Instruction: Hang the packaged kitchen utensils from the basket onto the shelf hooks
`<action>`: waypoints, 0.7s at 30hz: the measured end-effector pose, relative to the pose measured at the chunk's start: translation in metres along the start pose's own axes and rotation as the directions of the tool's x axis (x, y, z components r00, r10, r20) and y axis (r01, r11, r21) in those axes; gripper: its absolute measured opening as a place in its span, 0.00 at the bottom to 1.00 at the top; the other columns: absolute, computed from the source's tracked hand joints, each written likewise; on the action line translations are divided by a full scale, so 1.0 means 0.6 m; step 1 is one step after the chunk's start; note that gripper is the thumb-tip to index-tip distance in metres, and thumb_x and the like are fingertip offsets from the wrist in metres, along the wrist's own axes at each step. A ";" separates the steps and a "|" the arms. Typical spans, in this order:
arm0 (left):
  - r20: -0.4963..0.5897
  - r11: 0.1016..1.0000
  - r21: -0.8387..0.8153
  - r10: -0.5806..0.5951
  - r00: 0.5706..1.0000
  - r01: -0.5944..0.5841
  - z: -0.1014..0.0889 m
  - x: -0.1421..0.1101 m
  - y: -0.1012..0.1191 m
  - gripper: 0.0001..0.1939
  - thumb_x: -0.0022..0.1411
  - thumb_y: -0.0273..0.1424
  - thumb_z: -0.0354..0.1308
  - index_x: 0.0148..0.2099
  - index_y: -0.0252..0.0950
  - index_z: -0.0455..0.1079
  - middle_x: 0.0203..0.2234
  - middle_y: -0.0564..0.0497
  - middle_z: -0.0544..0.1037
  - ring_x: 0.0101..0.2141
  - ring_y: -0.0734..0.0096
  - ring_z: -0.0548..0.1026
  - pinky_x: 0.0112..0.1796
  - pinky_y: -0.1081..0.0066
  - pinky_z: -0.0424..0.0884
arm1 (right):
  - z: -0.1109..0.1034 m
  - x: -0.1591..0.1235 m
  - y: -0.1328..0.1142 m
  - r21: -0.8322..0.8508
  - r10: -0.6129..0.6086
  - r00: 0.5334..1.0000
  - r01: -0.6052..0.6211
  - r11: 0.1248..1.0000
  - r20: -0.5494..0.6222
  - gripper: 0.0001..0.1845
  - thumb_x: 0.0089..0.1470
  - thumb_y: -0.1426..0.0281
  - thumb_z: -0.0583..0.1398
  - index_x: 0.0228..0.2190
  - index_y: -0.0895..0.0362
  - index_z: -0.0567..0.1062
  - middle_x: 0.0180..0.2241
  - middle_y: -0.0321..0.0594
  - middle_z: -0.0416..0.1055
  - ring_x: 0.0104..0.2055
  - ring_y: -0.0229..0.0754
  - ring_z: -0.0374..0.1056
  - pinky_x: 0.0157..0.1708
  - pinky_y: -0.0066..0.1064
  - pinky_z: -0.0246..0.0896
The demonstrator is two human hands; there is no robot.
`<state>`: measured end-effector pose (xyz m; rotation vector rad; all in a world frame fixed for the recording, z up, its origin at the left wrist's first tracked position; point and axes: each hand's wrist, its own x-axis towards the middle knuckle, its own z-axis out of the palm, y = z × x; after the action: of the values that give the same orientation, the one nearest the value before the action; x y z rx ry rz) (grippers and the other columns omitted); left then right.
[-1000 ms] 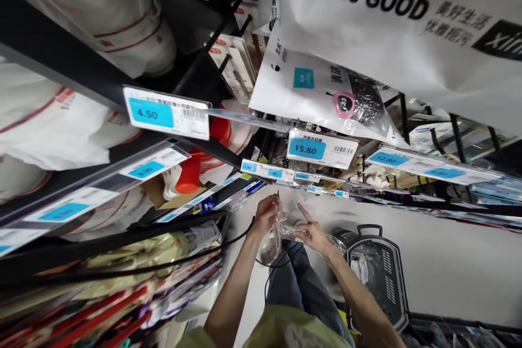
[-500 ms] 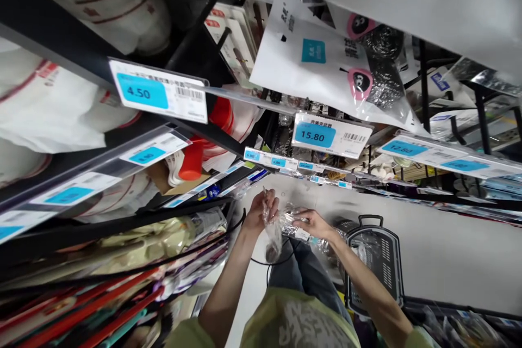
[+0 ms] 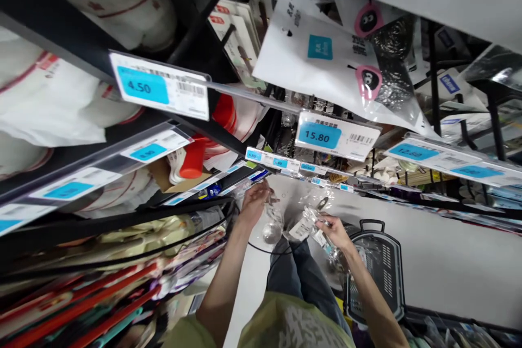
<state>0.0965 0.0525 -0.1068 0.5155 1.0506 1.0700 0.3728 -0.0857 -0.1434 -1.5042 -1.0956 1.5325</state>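
Note:
My left hand (image 3: 255, 202) is closed at the top of a clear plastic packet (image 3: 272, 228), which hangs down with a round shiny thing at its lower end. What kind of thing is inside I cannot make out. To the right, my right hand (image 3: 335, 230) grips a bunch of clear plastic packets (image 3: 303, 228) with white labels. Some of these hang below the fingers, and a dark oval end sticks up above them. Both hands are low in front of my legs, apart from each other.
A black shopping basket (image 3: 377, 272) with a handle is on the pale floor (image 3: 448, 261) at the right. Shelves with price tags (image 3: 159, 87) crowd the left and top. White packages with pink figures (image 3: 314, 65) hang overhead. Long-handled goods (image 3: 81, 304) fill the lower left.
My right hand has moved right and slightly down with its packets, away from my left hand. The packet in my left hand hangs a little higher, its round end now clearer.

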 end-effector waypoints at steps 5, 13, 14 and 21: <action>-0.024 0.979 0.189 0.076 0.997 -0.071 0.048 0.081 -0.045 0.20 0.45 0.41 0.78 0.36 0.33 0.80 0.28 0.51 0.78 0.26 0.71 0.74 0.24 0.71 0.77 | -0.035 -0.046 0.031 -0.037 0.080 0.984 -0.087 0.995 -0.162 0.25 0.53 0.47 0.68 0.35 0.57 0.87 0.38 0.48 0.82 0.45 0.53 0.75 0.52 0.43 0.67; 0.008 0.972 0.114 0.208 0.978 -0.208 0.091 0.158 -0.066 0.16 0.45 0.37 0.77 0.30 0.35 0.75 0.26 0.51 0.79 0.26 0.67 0.77 0.28 0.68 0.76 | -0.038 -0.100 0.044 -0.056 0.140 0.971 -0.153 0.987 -0.194 0.26 0.54 0.47 0.68 0.37 0.57 0.87 0.38 0.48 0.82 0.45 0.54 0.75 0.52 0.43 0.67; 0.003 0.969 0.113 0.221 0.975 -0.220 0.094 0.161 -0.065 0.15 0.47 0.37 0.76 0.29 0.35 0.74 0.25 0.52 0.79 0.27 0.66 0.77 0.28 0.68 0.76 | -0.036 -0.102 0.044 -0.054 0.140 0.971 -0.153 0.987 -0.196 0.25 0.54 0.47 0.68 0.36 0.57 0.87 0.37 0.48 0.82 0.44 0.53 0.75 0.51 0.42 0.67; -0.026 0.957 0.142 0.260 0.965 -0.254 0.100 0.179 -0.058 0.16 0.46 0.27 0.75 0.37 0.39 0.74 0.30 0.51 0.81 0.36 0.61 0.80 0.37 0.66 0.77 | -0.021 -0.094 0.035 -0.056 0.120 0.974 -0.133 0.990 -0.193 0.25 0.56 0.48 0.66 0.35 0.57 0.87 0.37 0.47 0.81 0.42 0.52 0.74 0.49 0.40 0.68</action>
<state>0.1752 0.1414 -0.1543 0.7583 1.1227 1.2471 0.3903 -0.1446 -0.1404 -1.7574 -0.9654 1.4137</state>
